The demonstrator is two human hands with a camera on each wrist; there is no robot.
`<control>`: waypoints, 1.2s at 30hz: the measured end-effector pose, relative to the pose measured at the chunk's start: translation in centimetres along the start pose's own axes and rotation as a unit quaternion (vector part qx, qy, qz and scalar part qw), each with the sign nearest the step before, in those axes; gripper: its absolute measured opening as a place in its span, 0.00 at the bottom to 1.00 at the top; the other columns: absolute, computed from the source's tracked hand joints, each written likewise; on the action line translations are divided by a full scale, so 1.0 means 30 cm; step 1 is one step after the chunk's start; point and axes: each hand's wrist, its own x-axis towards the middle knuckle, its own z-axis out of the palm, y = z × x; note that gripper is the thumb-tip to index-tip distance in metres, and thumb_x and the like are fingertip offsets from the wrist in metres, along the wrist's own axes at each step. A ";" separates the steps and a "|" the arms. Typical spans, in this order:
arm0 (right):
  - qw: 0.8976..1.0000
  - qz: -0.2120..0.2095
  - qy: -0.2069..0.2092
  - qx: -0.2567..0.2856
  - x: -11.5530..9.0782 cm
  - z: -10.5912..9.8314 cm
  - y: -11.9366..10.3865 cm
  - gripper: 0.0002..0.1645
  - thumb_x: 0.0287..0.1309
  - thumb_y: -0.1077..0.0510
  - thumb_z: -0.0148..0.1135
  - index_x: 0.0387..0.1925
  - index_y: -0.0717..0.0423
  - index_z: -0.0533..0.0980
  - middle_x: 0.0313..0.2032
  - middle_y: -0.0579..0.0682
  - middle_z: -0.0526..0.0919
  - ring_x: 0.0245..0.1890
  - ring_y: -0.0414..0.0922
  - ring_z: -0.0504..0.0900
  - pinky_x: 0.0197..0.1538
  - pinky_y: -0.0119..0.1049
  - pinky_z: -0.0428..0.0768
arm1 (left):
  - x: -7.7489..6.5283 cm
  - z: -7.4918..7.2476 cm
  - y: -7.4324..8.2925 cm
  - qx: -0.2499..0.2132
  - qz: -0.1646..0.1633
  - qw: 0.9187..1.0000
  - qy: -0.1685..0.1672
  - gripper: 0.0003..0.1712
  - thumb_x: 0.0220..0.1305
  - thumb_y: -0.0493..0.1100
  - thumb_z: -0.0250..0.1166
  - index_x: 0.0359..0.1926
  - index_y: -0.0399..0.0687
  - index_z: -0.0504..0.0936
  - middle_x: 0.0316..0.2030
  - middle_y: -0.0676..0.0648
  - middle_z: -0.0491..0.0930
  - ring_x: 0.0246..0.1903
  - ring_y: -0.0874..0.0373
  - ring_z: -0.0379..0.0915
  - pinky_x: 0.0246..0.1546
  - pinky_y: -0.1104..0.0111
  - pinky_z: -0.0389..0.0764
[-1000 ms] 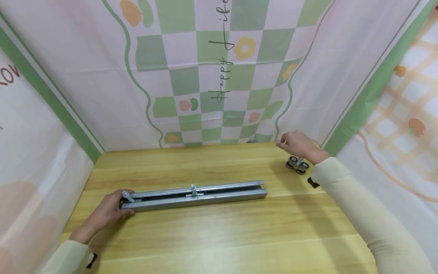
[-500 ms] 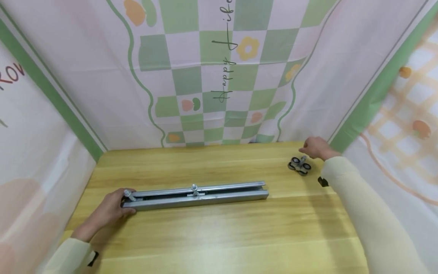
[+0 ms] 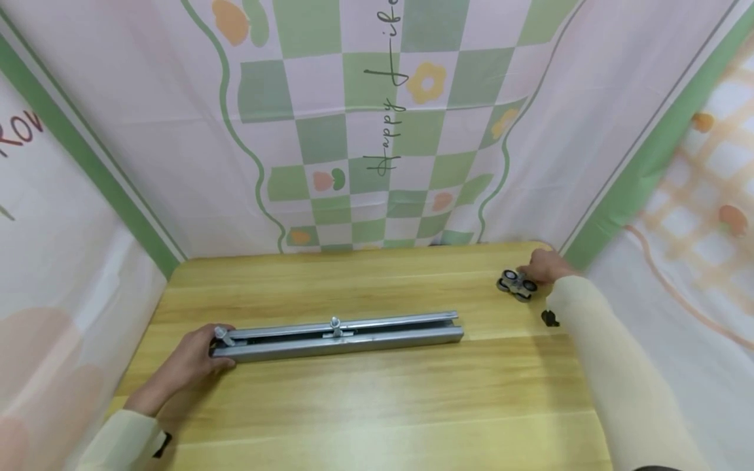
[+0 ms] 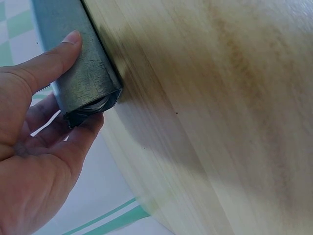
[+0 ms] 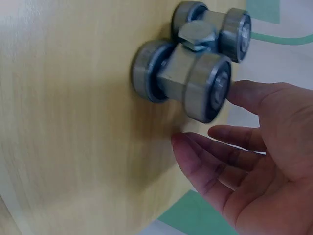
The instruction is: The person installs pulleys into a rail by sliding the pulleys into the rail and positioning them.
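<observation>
A grey metal C-channel rail (image 3: 389, 340) lies lengthwise on the table, its slot facing up. My left hand (image 3: 191, 356) grips the rail's left end, thumb on the near side, as the left wrist view also shows on the rail (image 4: 88, 68). Two trolley bolts stick out of the slot: one bolt (image 3: 222, 335) by the left hand, another bolt (image 3: 335, 324) mid-rail. At the far right a four-wheeled roller trolley (image 3: 516, 285) rests on the table. My right hand (image 5: 264, 161) is beside it, thumb at a wheel, other fingers relaxed and apart from it.
The wooden table (image 3: 353, 405) has rounded back corners. A printed cloth (image 3: 318, 137) hangs directly behind it, with more cloth on the left and right sides. A black strap end (image 3: 550, 318) hangs from the right sleeve.
My right hand has moved rightward and then down to the trolley's far right side, where it covers the trolley's bolt. The left hand and the rail stay in place.
</observation>
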 end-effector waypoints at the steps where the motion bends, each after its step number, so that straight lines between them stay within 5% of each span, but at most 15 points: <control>1: 1.000 0.001 0.004 -0.005 0.001 0.004 -0.001 0.29 0.77 0.49 0.55 0.16 0.52 0.69 0.15 0.45 0.71 0.17 0.40 0.69 0.30 0.39 0.77 | 0.000 0.000 0.000 0.000 0.000 1.000 0.000 0.32 0.49 0.35 0.85 0.53 0.29 0.82 0.44 0.33 0.86 0.46 0.38 0.84 0.48 0.44 0.85; 7: 1.000 0.008 0.020 -0.022 0.006 0.017 -0.012 0.24 0.75 0.48 0.57 0.27 0.61 0.72 0.26 0.56 0.77 0.29 0.52 0.77 0.40 0.50 0.80 | 0.002 -0.003 0.001 -0.001 0.001 1.000 0.001 0.32 0.49 0.35 0.85 0.53 0.29 0.82 0.44 0.34 0.86 0.46 0.39 0.84 0.47 0.45 0.85; 28: 0.999 0.011 0.034 0.002 0.056 0.036 0.006 0.21 0.69 0.55 0.59 0.19 0.54 0.69 0.20 0.50 0.74 0.21 0.45 0.74 0.31 0.40 0.77 | 0.000 0.001 0.005 0.002 0.005 1.000 0.005 0.31 0.49 0.35 0.85 0.53 0.29 0.83 0.44 0.34 0.86 0.45 0.39 0.84 0.47 0.45 0.85; 36: 0.999 0.010 0.045 0.020 0.064 0.035 0.007 0.26 0.66 0.55 0.63 0.13 0.49 0.66 0.13 0.41 0.65 0.16 0.38 0.64 0.27 0.35 0.72 | -0.002 -0.002 0.004 -0.007 -0.004 1.000 0.001 0.32 0.49 0.35 0.85 0.54 0.28 0.82 0.45 0.32 0.86 0.46 0.38 0.84 0.48 0.43 0.85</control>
